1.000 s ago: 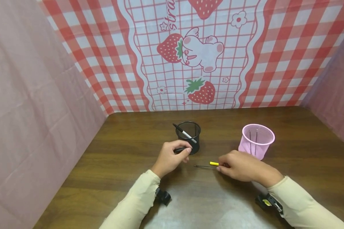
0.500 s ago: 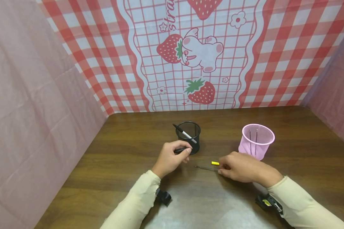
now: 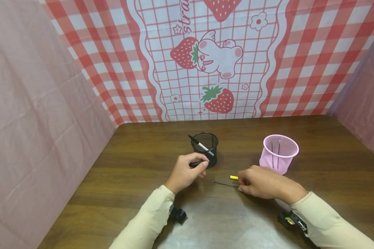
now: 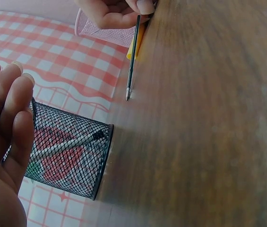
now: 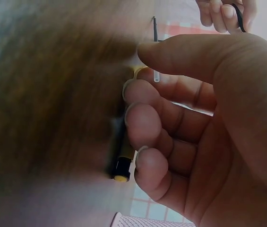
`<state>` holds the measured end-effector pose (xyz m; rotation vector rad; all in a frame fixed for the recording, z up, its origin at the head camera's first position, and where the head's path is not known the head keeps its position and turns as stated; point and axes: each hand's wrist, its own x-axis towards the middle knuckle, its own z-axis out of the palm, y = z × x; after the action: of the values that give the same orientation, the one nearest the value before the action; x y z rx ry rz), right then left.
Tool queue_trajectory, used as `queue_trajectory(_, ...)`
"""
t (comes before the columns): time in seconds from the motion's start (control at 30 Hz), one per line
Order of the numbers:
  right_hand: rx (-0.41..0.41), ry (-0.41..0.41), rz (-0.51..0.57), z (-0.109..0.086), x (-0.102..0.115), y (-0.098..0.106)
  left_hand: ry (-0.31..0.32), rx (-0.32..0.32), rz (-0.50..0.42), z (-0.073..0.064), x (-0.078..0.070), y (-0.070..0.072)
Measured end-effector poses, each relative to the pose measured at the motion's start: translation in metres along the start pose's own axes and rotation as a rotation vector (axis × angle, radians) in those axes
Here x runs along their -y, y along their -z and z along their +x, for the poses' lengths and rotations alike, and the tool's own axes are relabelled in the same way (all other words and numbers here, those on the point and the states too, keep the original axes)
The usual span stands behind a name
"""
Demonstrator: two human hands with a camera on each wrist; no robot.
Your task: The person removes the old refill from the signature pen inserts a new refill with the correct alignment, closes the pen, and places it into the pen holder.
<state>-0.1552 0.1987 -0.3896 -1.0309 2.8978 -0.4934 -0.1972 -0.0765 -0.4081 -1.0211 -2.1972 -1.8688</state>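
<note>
My left hand (image 3: 187,171) pinches a slim black piece (image 3: 195,163) between thumb and fingers, in front of the black mesh cup (image 3: 212,159); most of that piece is hidden. My right hand (image 3: 265,181) holds a thin dark pen refill (image 4: 133,61) between thumb and forefinger, its tip pointing left, just above the table. Beneath the right fingers lies a yellow marker (image 3: 234,177); its black end with a yellow plug shows in the right wrist view. Inside the black cup leans a white pen with a black cap (image 3: 202,145).
Behind the right hand stands a pink mesh cup (image 3: 291,154) with two thin dark rods (image 3: 272,154) in it. Pink cloth (image 3: 50,103) hangs at both sides of the wooden table (image 3: 137,162), and a strawberry-print cloth (image 3: 218,100) covers the back.
The right hand has shifted slightly right, and the refill's right end has dipped a little. The yellow marker's visible end is slightly farther right. My left hand has stayed in place.
</note>
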Motion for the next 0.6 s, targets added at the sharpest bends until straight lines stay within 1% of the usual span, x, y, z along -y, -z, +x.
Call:
queue_trajectory(0.13,0.002,0.006,-0.005,0.000,0.000,0.001,-0.006,0.003,0.005,0.000,0.000,0.000)
queue_trajectory(0.33,-0.007,-0.002,-0.011,0.000,0.001,0.003,0.003,0.001,0.009,-0.001,0.000,0.000)
queue_trajectory(0.6,-0.091,0.019,-0.008,0.001,0.003,0.011,0.005,0.005,-0.002,-0.001,0.001,0.000)
